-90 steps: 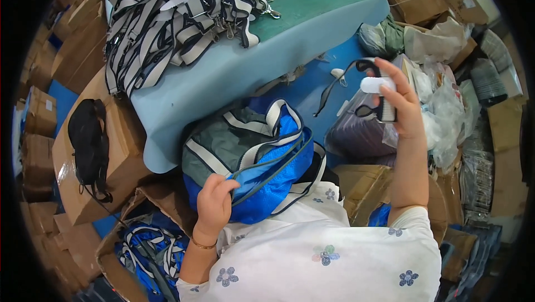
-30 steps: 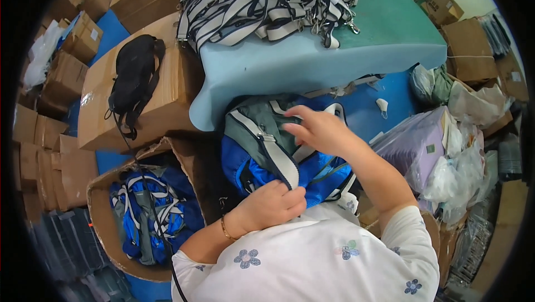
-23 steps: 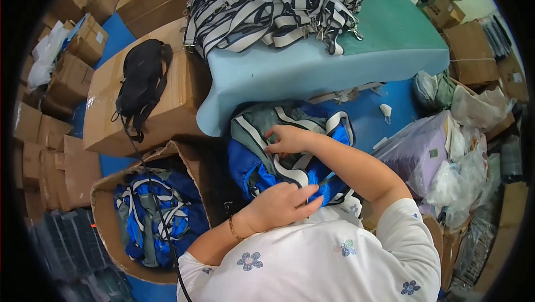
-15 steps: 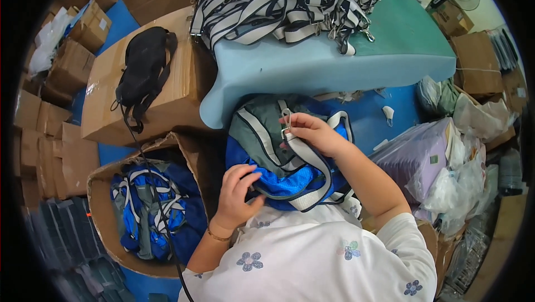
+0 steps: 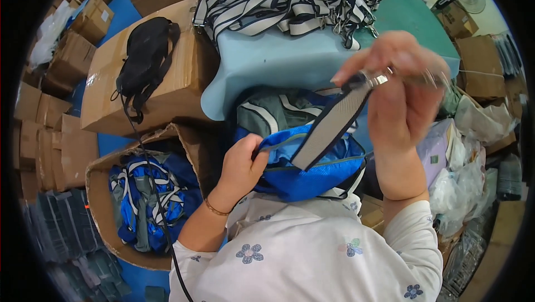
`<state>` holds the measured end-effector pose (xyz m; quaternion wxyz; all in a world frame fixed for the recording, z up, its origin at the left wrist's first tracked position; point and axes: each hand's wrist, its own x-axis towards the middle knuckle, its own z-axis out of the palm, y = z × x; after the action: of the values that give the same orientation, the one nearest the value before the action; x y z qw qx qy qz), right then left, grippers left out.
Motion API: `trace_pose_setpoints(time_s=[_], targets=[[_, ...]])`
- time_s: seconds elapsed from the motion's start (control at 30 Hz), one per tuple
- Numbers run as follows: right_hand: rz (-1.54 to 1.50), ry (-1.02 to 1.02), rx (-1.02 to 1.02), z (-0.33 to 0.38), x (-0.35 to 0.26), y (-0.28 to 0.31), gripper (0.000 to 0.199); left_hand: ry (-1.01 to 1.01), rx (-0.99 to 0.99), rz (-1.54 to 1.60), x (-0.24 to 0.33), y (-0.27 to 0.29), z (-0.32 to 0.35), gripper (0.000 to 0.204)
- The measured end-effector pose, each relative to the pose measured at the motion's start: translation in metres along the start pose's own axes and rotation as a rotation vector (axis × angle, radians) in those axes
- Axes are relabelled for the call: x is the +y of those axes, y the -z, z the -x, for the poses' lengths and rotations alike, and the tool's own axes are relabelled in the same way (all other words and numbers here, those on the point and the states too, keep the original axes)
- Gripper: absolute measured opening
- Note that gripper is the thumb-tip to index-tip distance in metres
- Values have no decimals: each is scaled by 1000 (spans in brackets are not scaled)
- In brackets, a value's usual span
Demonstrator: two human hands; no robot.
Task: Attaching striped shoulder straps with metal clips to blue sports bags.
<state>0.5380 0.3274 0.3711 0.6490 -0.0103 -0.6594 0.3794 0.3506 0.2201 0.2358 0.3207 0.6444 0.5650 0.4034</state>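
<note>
At bag (image 5: 306, 184): left grip (image 5: 242, 163) pinching edge (image 5: 274, 142), right grip (image 5: 400, 93) strap (image 5: 331, 129).

Blue and grey bag (image 5: 304, 184), pale strap (image 5: 329, 132) with dark edges, black pouch (image 5: 145, 56), flower-patterned white shirt (image 5: 312, 252)

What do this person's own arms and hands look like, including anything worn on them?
The left hand and right hand are ungloved, the right one blurred. A thin gold-brown bracelet circles the left wrist. Short white sleeves cover the upper arms, part of a white top with scattered flower prints.
</note>
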Motion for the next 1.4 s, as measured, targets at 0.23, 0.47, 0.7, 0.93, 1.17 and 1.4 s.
trace_pose_setpoints(time_s=[0.23,0.47,0.7,0.93,1.17,1.4], targets=[[516,-485,-856,102,14,6,17,338,-113,751,-6,4,-18,6],[353,-973,-661,240,29,38,23,-72,-67,427,-11,14,39,33],[322,-853,-483,218,7,34,24,-461,23,-388,3,11,59,25],[272,-798,-386,199,-1,22,20,-586,-59,-540,-5,6,43,28],[240,-817,-336,200,-2,26,17,-745,-50,-580,-17,10,33,22],[-141,-1061,-133,190,-6,21,17,-647,-62,-196,-13,10,21,23]])
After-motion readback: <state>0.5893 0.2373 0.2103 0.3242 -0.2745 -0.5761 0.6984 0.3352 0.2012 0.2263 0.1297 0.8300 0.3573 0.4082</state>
